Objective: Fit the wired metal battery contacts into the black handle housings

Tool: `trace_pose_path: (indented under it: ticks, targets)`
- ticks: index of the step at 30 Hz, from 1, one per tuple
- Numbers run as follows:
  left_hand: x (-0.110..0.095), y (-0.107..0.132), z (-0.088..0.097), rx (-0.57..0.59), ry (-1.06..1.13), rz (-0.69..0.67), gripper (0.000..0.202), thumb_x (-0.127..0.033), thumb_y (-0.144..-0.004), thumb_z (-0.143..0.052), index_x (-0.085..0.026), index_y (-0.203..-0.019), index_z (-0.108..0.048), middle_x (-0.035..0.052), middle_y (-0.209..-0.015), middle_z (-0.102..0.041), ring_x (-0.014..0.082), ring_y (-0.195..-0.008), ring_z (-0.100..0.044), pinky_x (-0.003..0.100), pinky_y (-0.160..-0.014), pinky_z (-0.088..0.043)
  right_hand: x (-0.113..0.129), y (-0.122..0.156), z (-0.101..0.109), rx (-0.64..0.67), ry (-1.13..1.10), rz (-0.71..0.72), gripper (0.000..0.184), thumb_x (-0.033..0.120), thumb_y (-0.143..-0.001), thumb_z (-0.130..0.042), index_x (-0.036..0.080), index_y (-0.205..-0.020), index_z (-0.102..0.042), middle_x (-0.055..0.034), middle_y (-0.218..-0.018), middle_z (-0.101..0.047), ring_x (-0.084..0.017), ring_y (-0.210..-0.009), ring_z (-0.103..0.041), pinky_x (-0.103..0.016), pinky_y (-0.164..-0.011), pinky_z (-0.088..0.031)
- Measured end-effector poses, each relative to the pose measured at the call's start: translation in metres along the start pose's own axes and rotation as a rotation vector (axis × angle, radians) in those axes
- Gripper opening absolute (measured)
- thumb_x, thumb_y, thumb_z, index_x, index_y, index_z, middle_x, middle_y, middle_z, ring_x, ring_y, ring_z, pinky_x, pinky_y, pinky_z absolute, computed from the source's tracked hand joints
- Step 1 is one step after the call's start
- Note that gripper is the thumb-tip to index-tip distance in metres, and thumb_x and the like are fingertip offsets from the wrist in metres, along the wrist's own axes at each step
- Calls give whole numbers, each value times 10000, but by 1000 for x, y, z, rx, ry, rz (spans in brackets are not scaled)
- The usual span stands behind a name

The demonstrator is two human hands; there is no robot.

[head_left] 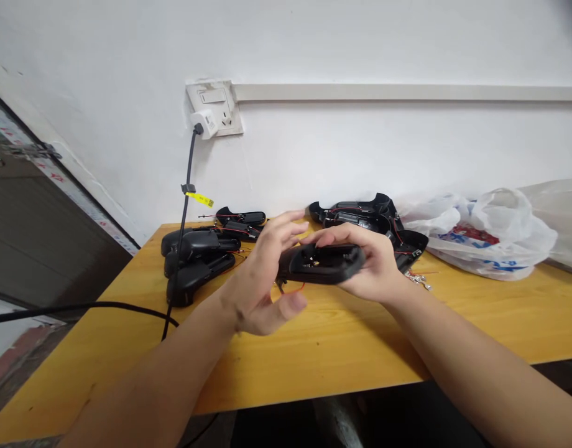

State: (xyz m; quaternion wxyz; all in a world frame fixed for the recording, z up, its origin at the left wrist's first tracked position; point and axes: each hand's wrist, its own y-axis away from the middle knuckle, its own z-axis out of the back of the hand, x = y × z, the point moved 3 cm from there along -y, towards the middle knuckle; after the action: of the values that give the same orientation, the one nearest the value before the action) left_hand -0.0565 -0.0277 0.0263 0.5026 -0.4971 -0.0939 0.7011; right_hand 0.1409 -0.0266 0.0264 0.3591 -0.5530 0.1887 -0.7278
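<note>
As I read this feed from my remote station, the black plastic housing [321,262] sits between the two bare hands, held above the yellow wooden counter [314,354] rather than resting on it. Its long axis runs nearly level from left to right across the view, with its hollow side turned up toward the camera. The right hand [372,264] is the one clearly on it: that grip is closed round the housing's right end, with the fingers curled over the top. The left hand [262,270] stands at the other end, fingers and thumb spread apart, and I cannot tell whether it bears on the shell at all. A thin red wire [295,289] loops below the left end, just beside a small metal tab [280,285]. Farther back, a heap of black housings [197,261] lies to the left and a second heap of housings [360,214] to the right — next to it are loose metal terminals [419,280] and a white plastic bag [491,239]. A black power cord [187,186] drops from a white wall socket [214,106].
</note>
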Motion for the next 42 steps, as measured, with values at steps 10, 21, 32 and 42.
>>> trace_pose_path:
  ticks: [10, 21, 32, 42]
  targets:
    - [7, 7, 3, 73, -51, 138, 994, -488, -771, -821, -230, -1572, -293, 181, -1591, -385, 385, -1466, -392, 520, -1229, -354, 0, -2, -1, 88, -208, -55, 374, 251, -782, -853, 182, -1075, -632, -122, -1126, -721, -252, -1087, -695, -371, -948, -579]
    - [35, -1, 49, -516, -481, 487, 664, -256, -854, -676, -232, -1420, -329, 133, -1288, -524, 233, -1090, -615, 423, -987, -538, -40, -11, 9, -163, -31, -500, 410, 314, -850, -737, 140, -1164, -538, -119, -960, -718, -196, -822, -685, -342, -732, -549]
    - [61, 10, 94, -304, -1249, 846, 629, -325, -885, -564, -64, -1444, -448, 272, -1397, -461, 454, -1385, -403, 591, -1173, -370, -54, -5, -2, -40, 178, -703, 318, 278, -854, -684, 139, -1114, -563, -93, -876, -700, -230, -791, -685, -349, -668, -501]
    - [77, 8, 87, -165, -1306, 856, 624, -311, -866, -595, -75, -1436, -505, 268, -1425, -488, 478, -1324, -481, 594, -1152, -395, -62, -10, 29, -138, 393, -622, 320, 281, -844, -655, 138, -1126, -606, -115, -926, -729, -224, -754, -673, -352, -665, -513]
